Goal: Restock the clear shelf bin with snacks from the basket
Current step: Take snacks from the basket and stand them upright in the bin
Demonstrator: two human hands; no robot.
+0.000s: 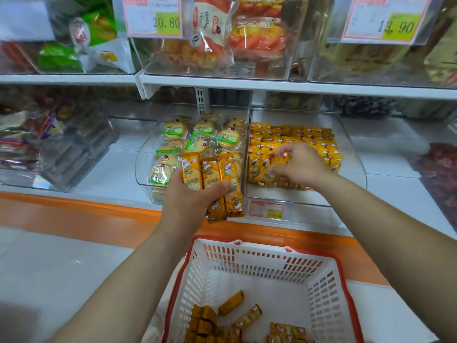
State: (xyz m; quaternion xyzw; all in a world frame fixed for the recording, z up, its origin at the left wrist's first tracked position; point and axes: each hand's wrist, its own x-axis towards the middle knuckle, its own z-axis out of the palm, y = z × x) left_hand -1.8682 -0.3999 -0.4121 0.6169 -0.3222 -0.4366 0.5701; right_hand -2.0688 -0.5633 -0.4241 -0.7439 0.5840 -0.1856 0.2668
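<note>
My left hand (pixel 190 201) grips a fan of three yellow snack packs (pixel 212 179), held above the shelf edge in front of the left bin. My right hand (pixel 300 164) is inside the clear shelf bin (pixel 356 157), fingers closed around a yellow snack pack (pixel 265 178) among rows of the same yellow packs (pixel 291 134). Below, the white basket with a red rim (pixel 329 288) holds several more yellow packs (pixel 222 323) at its bottom.
A neighbouring clear bin (pixel 142 164) to the left holds round green-labelled cakes. More clear bins with snacks sit on the upper shelf (pixel 247 82), with price tags 20.80 and 13.90. An orange strip (pixel 74 211) runs below the shelf front.
</note>
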